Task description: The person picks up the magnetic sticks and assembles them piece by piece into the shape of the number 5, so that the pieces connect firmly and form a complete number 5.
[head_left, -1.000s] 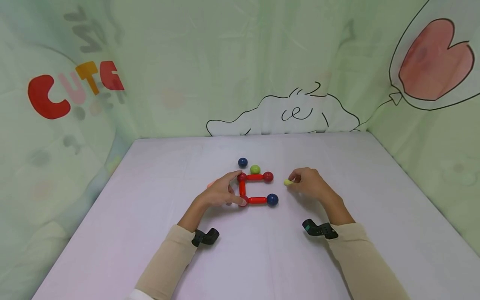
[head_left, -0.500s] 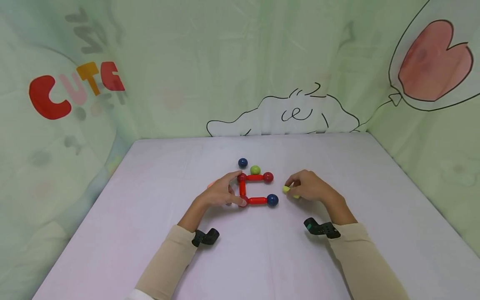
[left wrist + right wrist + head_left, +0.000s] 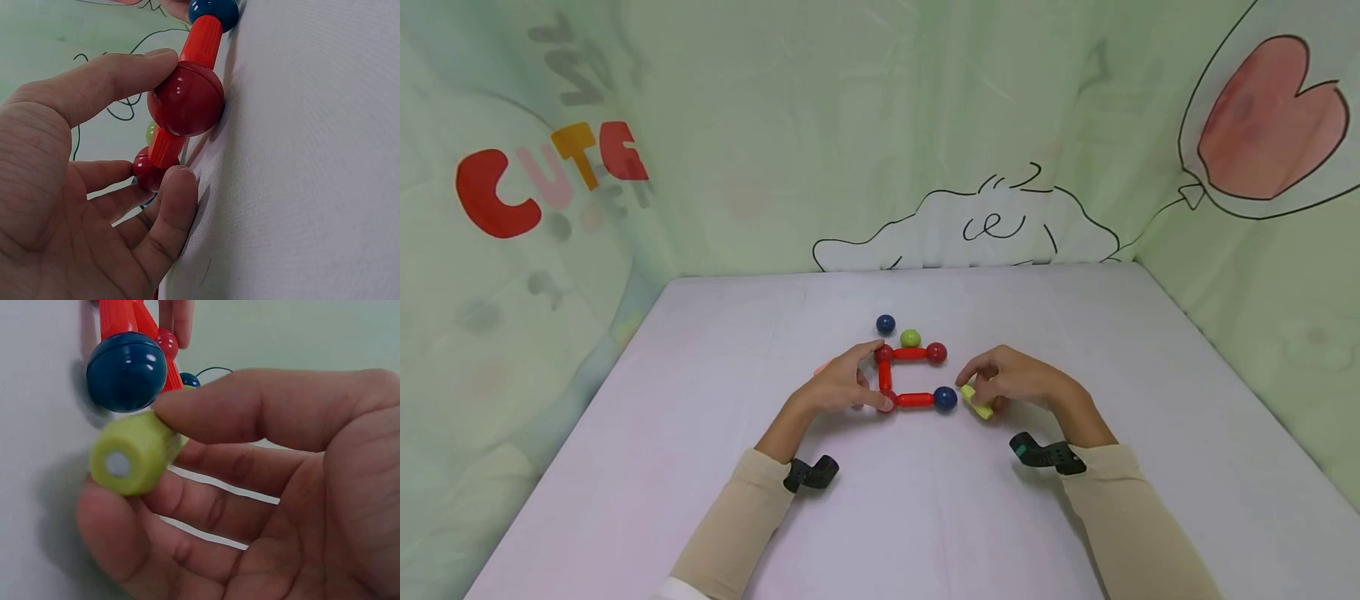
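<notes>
Loosely, my right hand (image 3: 1018, 377) pinches a yellow-green stick (image 3: 128, 450) between thumb and fingers; a pale disc (image 3: 117, 464) shows in its end, turned toward the wrist camera. From above, the stick slants, its far end just beside a dark blue ball (image 3: 945, 398) without a clear sign of touching. That ball caps the near arm of a red frame (image 3: 885, 377), three sticks joined in a squared-off C that opens to my right.

My left hand (image 3: 841, 386) grips the frame's left side: the thumb presses the near corner ball (image 3: 185, 99), the forefinger touches the far corner ball (image 3: 883, 354), and the remaining fingers lie curved and apart. At the right end of the far arm sits another red ball (image 3: 936, 353). Just beyond that arm is a green ball (image 3: 911, 338), and past the far corner lies a loose blue ball (image 3: 885, 324). Something orange (image 3: 821, 368) peeks out behind my left hand, mostly hidden. Everything lies on a pale cloth (image 3: 880, 525), with a green curtain (image 3: 760, 125) behind.
</notes>
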`<state>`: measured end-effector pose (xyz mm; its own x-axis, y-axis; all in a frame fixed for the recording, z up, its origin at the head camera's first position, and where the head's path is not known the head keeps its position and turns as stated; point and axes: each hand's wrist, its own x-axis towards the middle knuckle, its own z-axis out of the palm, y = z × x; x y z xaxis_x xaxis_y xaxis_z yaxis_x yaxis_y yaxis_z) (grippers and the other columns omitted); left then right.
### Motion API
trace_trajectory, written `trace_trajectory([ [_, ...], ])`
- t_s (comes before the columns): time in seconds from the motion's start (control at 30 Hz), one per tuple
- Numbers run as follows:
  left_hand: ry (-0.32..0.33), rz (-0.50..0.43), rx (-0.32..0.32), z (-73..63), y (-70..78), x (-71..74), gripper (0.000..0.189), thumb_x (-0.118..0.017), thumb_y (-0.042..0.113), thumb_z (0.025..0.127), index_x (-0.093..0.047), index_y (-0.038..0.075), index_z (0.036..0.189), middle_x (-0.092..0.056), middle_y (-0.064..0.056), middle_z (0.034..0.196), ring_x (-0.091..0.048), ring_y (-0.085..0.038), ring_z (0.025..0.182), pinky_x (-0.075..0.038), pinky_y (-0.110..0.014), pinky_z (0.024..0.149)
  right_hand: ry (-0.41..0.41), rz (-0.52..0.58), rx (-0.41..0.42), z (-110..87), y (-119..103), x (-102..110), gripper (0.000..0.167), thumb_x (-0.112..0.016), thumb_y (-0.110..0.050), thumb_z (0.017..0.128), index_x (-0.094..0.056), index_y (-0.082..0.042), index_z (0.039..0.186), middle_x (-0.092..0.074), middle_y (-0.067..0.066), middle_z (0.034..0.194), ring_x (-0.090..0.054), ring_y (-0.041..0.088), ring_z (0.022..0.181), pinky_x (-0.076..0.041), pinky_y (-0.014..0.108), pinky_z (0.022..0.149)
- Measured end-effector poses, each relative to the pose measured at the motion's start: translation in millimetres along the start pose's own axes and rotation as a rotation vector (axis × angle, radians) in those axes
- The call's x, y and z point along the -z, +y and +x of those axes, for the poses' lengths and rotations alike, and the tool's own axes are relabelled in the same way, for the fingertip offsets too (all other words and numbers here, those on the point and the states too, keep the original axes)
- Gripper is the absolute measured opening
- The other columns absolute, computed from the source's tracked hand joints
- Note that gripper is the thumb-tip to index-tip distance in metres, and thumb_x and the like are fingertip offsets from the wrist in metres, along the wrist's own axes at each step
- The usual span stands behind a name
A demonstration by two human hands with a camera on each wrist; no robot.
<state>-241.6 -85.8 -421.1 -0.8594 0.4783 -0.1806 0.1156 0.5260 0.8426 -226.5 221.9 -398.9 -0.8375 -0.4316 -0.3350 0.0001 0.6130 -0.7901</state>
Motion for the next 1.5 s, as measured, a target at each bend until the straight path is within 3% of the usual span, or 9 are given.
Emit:
trace_trajectory([
  [0.17,-0.001,-0.002,0.002,0.0,-0.1,0.0,0.098,-0.088,0.022,0.077,-0.034,0.021,0.159,-0.047,-0.011,0.141,-0.060,-0.020,0.068,-0.053,-0.032,0.064,-0.117,0.115,-0.043,-0.5,-3,-7,0.048,-0.070,-0.009,0.081,-0.060,-0.001,0.128,-0.059,0.010,0.079,-0.067,0.026,0.064,-0.060,0.037,0.068],
  [0.4,0.000,0.002,0.004,0.1,0.7,-0.6,0.096,-0.087,0.023,0.078,-0.034,0.022,0.158,-0.048,-0.010,0.139,-0.060,-0.020,0.069,-0.053,-0.032,0.064,-0.199,0.180,-0.082,3.2,-12,-19,0.060,-0.074,-0.012,0.084,-0.045,-0.005,0.136,-0.063,0.013,0.082,-0.070,0.027,0.064,-0.061,0.038,0.069],
  [1.0,0.001,0.010,0.012,0.9,0.5,0.1,0.096,-0.087,0.024,0.078,-0.035,0.022,0.158,-0.050,-0.010,0.133,-0.060,-0.020,0.068,-0.053,-0.032,0.064,-0.115,0.129,-0.097,8.0,-21,-31,0.042,-0.070,-0.007,0.087,-0.053,-0.005,0.125,-0.067,0.017,0.084,-0.070,0.028,0.060,-0.061,0.038,0.063],
  [1.27,-0.009,0.014,0.025,0.7,2.6,0.1,0.097,-0.087,0.025,0.078,-0.034,0.024,0.158,-0.061,-0.010,0.096,-0.060,-0.020,0.066,-0.051,-0.031,0.063,-0.074,0.162,-0.088,4.8,-18,-21,0.038,-0.071,-0.011,0.091,-0.053,-0.003,0.124,-0.067,0.017,0.091,-0.072,0.029,0.070,-0.061,0.036,0.069],
  [1.5,-0.017,0.027,0.035,0.7,1.1,0.3,0.097,-0.087,0.027,0.079,-0.033,0.027,0.159,-0.061,-0.008,0.085,-0.061,-0.020,0.066,-0.051,-0.032,0.063,-0.030,0.121,-0.025,7.8,-18,-17,0.040,-0.076,-0.011,0.089,-0.056,-0.001,0.123,-0.059,0.016,0.097,-0.071,0.026,0.077,-0.061,0.036,0.076],
])
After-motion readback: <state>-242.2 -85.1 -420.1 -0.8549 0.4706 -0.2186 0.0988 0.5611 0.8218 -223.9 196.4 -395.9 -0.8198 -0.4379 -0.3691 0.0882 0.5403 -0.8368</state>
